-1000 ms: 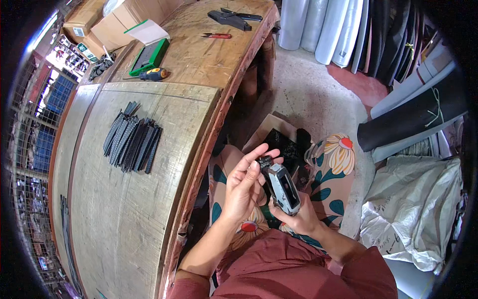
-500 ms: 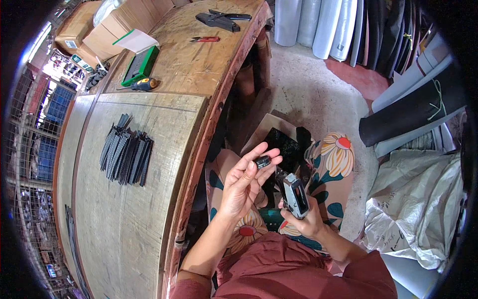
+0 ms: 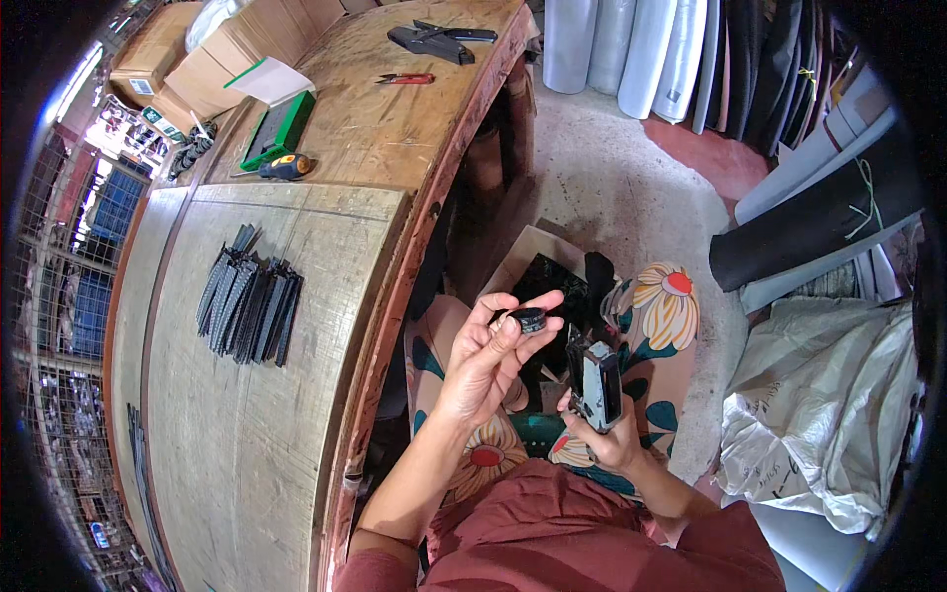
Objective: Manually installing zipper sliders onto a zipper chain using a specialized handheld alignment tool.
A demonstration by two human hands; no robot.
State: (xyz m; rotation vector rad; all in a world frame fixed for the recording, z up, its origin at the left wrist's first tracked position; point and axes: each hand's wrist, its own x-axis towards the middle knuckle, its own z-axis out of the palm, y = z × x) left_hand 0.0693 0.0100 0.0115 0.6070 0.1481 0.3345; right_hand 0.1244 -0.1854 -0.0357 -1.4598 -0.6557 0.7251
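Note:
Over my lap, my left hand [image 3: 481, 360] pinches a small black looped piece [image 3: 531, 320] between thumb and fingers, the other fingers spread behind it. Close by on the right, my right hand [image 3: 619, 446] is wrapped round a black and grey hand stapler [image 3: 596, 383]. Its nose points away from me, apart from the looped piece. Beyond both hands stands an open cardboard box [image 3: 515, 259] with shiny black pieces [image 3: 554, 281] inside; the hands and stapler partly hide them.
On the wooden table [image 3: 266, 424] to my left lie a bundle of black strips [image 3: 252, 308], a green case [image 3: 279, 130], a yellow-and-black handled tool [image 3: 286, 167], red snips [image 3: 405, 79] and a black cutter [image 3: 439, 41]. Rolls of sheet [image 3: 809, 217] and a white sack [image 3: 819, 414] are at right.
The stapler has swung to the right, away from my left hand, and its nose now points more straight ahead. My left hand has shifted slightly right and turned the looped piece a little.

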